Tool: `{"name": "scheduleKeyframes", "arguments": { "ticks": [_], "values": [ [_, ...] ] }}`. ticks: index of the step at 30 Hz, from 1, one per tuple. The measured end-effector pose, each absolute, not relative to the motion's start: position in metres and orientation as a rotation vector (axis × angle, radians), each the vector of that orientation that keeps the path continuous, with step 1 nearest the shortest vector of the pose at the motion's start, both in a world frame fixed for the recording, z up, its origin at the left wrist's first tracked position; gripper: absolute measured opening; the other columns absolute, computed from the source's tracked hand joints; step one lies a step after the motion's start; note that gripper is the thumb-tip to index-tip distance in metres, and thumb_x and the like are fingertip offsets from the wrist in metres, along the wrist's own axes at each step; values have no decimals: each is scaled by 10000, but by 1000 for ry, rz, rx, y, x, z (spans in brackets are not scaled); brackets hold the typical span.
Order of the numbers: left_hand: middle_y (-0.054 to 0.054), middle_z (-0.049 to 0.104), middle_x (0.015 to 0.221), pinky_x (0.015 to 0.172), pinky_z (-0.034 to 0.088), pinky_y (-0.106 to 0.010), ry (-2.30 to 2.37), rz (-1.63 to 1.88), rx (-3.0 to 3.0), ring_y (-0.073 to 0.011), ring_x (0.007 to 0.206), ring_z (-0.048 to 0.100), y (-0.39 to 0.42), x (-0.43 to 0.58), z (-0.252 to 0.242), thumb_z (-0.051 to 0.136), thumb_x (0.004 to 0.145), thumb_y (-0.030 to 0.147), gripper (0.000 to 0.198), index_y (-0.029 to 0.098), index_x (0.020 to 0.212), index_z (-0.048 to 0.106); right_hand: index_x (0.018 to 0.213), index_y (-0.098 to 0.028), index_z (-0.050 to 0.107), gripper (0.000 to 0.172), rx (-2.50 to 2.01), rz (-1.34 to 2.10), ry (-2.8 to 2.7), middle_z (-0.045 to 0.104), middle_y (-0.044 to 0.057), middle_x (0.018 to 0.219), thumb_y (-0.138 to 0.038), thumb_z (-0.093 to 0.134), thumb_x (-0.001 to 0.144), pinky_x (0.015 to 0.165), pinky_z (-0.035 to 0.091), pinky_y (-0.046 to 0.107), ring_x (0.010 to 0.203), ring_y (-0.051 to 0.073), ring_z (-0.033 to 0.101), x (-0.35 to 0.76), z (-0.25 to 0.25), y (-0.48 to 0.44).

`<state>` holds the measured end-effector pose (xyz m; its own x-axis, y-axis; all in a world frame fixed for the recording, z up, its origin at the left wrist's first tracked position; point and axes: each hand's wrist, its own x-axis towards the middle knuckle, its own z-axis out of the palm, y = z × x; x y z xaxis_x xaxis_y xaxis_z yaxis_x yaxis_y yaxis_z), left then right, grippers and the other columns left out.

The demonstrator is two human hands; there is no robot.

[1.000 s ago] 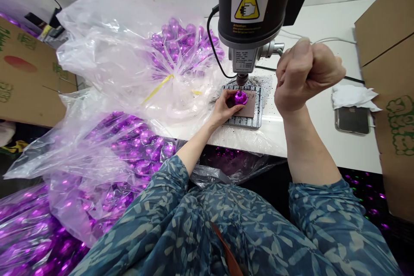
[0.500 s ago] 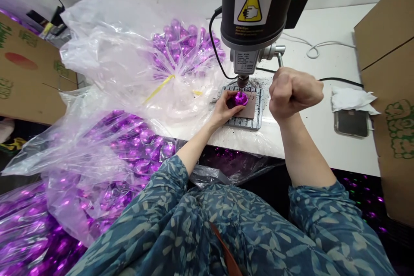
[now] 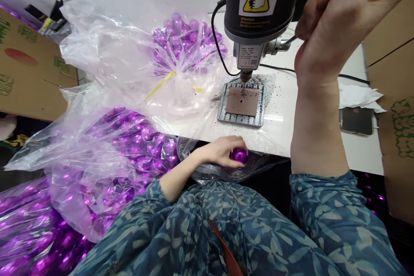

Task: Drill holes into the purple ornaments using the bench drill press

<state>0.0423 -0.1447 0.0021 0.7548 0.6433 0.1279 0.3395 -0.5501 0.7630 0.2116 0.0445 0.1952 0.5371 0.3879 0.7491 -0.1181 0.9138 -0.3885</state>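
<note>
Between the fingers of my left hand (image 3: 223, 151) is a shiny purple ball (image 3: 239, 155), held below the table's front edge over a clear plastic bag (image 3: 210, 172). My right hand (image 3: 339, 21) is raised and closed around the feed lever (image 3: 291, 40) of a small drill press (image 3: 263, 4). Beneath the chuck (image 3: 246, 76), a brown square board (image 3: 236, 105) with a small hole lies on the slotted metal base (image 3: 223, 114). Dark shavings are scattered over the base and board.
Clear bags of purple balls stand on the table (image 3: 181, 47) and at my left (image 3: 129, 138). Cardboard boxes flank both sides (image 3: 29, 73) (image 3: 397, 108). A phone (image 3: 356, 120) lies under white tissue (image 3: 362, 97) on the right, and a black cable (image 3: 352, 78) crosses the tabletop.
My left hand has drawn the purple ball off the board and back over the table's front edge. My right hand has swung the lever upward, raising the chuck.
</note>
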Motion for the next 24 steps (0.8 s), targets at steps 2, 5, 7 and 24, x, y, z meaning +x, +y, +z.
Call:
{"name": "scheduleKeyframes", "arguments": {
  "ticks": [2, 5, 7, 24],
  "values": [
    [-119, 809, 1205, 944, 642, -464, 722, 222, 2387, -323, 1087, 775, -166, 40, 4, 849, 988, 370, 292, 254, 1243, 765, 697, -239, 83, 754, -283, 305, -964, 149, -75, 517, -715, 659, 795, 465, 91, 233, 391, -36, 247, 210, 195, 46],
    [-170, 804, 1339, 1010, 627, -497, 740, 127, 2512, -361, 1162, 768, -177, 37, 2, 767, 1064, 413, 343, 255, 1369, 754, 724, -251, 31, 820, -243, 253, -913, 101, -76, 525, -744, 684, 771, 445, 87, 241, 374, -36, 208, 211, 197, 47],
    [-152, 828, 1281, 987, 641, -470, 723, 300, 2481, -334, 1111, 788, -168, 32, 1, 757, 1071, 552, 375, 262, 1309, 772, 695, -239, 42, 838, -270, 242, -931, 98, -73, 521, -746, 703, 781, 440, 64, 238, 368, -35, 229, 213, 197, 44],
    [-176, 480, 1847, 1458, 189, -762, 2249, 161, 2176, -454, 1797, 288, 104, -17, 35, 508, 1020, 53, 680, 185, 1678, 616, 591, -181, 298, 767, -285, 268, -1035, 226, -61, 450, -750, 721, 882, 462, 87, 279, 373, 11, 276, 218, 192, 21]
  ]
}}
